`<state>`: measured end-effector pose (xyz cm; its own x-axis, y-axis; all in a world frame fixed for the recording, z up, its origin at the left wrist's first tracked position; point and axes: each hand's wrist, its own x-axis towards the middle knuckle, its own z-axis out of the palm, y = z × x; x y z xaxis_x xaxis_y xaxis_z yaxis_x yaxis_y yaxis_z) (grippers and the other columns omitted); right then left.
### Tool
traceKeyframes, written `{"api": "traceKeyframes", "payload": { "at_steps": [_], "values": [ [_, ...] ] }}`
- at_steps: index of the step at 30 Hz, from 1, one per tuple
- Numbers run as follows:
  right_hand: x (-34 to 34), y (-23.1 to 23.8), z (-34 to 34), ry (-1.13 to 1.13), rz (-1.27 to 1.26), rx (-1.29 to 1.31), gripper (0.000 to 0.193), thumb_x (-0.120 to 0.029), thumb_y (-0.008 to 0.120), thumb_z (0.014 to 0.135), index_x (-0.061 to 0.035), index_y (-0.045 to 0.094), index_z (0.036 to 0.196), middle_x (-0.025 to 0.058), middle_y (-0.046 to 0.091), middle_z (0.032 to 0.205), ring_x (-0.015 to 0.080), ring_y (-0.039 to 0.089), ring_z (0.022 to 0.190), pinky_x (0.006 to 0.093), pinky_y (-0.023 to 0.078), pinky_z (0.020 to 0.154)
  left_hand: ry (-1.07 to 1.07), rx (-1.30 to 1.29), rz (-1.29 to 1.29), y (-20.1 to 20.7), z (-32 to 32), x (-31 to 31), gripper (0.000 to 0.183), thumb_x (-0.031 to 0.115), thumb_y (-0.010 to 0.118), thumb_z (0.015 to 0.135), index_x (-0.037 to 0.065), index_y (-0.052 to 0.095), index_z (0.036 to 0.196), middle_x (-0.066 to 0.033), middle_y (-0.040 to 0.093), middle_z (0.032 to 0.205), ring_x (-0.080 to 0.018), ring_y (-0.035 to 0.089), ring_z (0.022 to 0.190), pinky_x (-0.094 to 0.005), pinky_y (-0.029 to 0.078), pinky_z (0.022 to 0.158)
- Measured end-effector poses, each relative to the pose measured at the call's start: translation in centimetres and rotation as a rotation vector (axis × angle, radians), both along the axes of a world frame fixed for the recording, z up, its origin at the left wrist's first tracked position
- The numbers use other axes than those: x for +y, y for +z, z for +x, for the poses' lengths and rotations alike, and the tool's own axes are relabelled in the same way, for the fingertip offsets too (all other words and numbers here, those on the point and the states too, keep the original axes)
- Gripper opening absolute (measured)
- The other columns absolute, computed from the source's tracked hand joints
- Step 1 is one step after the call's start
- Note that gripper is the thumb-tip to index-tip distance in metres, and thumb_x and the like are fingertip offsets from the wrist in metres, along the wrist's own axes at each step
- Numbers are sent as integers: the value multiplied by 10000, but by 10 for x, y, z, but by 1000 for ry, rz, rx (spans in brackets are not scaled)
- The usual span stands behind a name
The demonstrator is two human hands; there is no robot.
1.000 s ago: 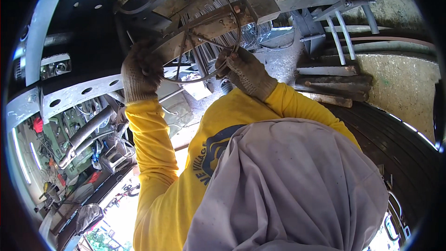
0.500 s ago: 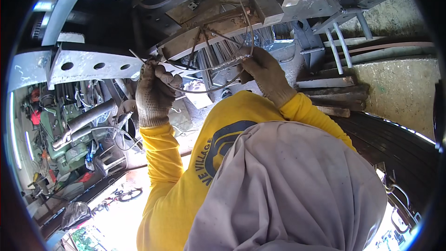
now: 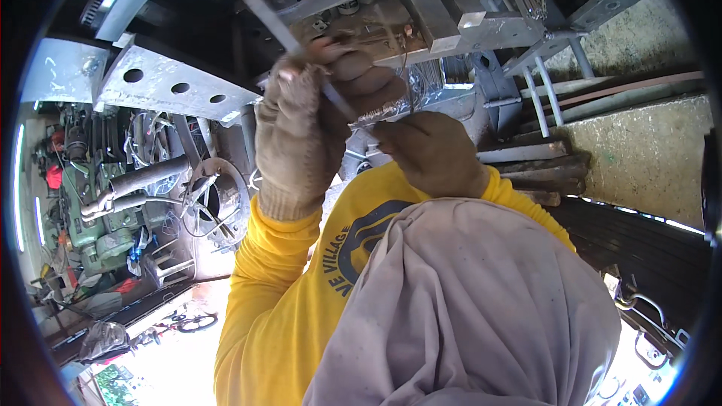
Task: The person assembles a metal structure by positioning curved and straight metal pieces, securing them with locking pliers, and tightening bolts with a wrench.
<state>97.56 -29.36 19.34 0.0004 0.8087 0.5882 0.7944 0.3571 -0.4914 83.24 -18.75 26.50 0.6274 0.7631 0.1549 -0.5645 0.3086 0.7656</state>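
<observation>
My left hand (image 3: 289,143), in a brown knit glove, is closed round a thin grey rod (image 3: 269,21). The rod slants from the upper left down past my palm, and motion blurs both it and my fingers. Close by on the right, my gloved right hand (image 3: 440,154) has its fingers curled in. What they grip is hidden. Against the top of that glove, a thin dark wire-like piece (image 3: 407,68) runs up toward the steel frame (image 3: 421,11). A bundle of thin rods (image 3: 429,75) lies behind my hands.
A steel beam with round holes (image 3: 180,89) stands left of my hands. Further left are a green machine (image 3: 86,210) and a grey pipe (image 3: 149,174). Bars (image 3: 541,169) are stacked at right beside a stained wall (image 3: 639,135). Two round rods (image 3: 547,90) stick out at upper right.
My left hand has risen and moved right toward my right hand, bringing the rod across. The curved wire loops that stretched between my hands no longer show there. My right hand has dropped slightly.
</observation>
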Motion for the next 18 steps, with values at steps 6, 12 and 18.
{"api": "traceKeyframes", "payload": {
  "at_steps": [6, 12, 18],
  "values": [
    [-46, 2, 15, -34, -47, 884, 206, -179, 565, 985, -38, 653, 1105, 39, 606, 768, 81, 536, 609, 259, 436, 544, 400, 382, 672, -48, -18, 5, 511, 343, 582, 996, -30, 475, 1329, -180, 575, 1258, -226, 625, 1019, -363, 528, 872],
    [-30, -29, 22, 168, -313, 1699, 282, -273, 503, 1036, -47, 619, 1157, -4, 509, 730, 53, 400, 569, 211, 331, 505, 839, 576, 850, -124, -61, 0, 443, 131, 591, 967, -31, 421, 1342, -178, 540, 1285, -188, 593, 924, -305, 531, 771],
    [-6, -76, 21, 284, -288, 2074, 247, -255, 565, 1011, -45, 619, 1130, -14, 515, 716, 67, 397, 555, 222, 309, 519, 379, 711, -64, -132, -65, -19, 404, 225, 599, 979, 21, 425, 1281, -146, 579, 1099, -207, 627, 891, -346, 568, 795]
  ]
}}
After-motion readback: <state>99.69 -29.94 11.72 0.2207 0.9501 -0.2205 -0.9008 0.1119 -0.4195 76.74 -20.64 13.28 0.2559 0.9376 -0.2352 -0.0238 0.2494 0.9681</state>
